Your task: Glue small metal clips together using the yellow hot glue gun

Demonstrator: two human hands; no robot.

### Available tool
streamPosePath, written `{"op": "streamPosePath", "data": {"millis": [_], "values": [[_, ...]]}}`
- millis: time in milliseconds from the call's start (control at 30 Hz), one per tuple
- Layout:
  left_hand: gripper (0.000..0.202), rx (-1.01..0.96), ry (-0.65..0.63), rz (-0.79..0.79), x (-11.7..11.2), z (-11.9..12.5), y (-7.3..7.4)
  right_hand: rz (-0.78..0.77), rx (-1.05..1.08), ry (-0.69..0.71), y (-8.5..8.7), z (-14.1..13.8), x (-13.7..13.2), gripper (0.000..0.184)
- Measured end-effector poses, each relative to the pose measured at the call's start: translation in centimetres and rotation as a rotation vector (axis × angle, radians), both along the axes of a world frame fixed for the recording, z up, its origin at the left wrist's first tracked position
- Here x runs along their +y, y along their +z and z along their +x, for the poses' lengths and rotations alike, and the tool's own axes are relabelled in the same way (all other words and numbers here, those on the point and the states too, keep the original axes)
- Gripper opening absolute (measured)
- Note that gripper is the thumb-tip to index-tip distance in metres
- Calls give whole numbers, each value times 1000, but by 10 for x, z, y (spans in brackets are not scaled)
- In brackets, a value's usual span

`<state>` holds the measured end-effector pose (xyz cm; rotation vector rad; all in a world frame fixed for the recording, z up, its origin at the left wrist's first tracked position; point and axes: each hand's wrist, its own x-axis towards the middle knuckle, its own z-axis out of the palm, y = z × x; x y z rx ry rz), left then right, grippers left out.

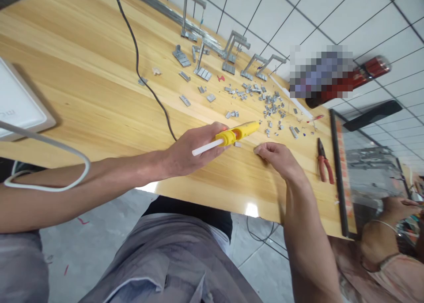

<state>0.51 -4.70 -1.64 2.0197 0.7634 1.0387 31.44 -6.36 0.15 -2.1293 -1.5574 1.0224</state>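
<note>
My left hand (190, 150) is wrapped round a yellow hot glue gun (247, 129). A white glue stick (208, 147) juts from its back end, and its nozzle points right toward loose grey bits. My fingers and palm hide the gun's handle. To the right, my right hand (274, 156) is closed in a pinch just above the wooden table (218, 181). Whatever lies between its fingertips is too small to make out. A little grey piece (237, 145) lies under the gun. Many small grey metal pieces (273, 103) are scattered beyond both hands.
Several grey bent-arm stands (202, 73) line the back by the tiled wall. Red-handled pliers (323, 161) lie at right, beside a dark-framed glass panel (341, 170). A black cable (136, 51) crosses the table; a white box (23, 100) sits left. Another person's hand (397, 208) is at far right.
</note>
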Motion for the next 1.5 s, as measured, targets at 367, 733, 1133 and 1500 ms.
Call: {"op": "streamPosePath", "data": {"millis": [367, 733, 1133, 1500], "values": [[22, 8, 7, 29, 0, 1, 1, 32, -13, 18, -1, -3, -1, 33], [24, 30, 5, 1, -1, 0, -2, 27, 26, -64, 3, 1, -3, 30], [24, 8, -2, 9, 0, 0, -2, 61, 73, -86, 6, 1, -10, 33], [27, 46, 13, -4, 0, 0, -2, 65, 29, -18, 2, 2, -9, 28]]}}
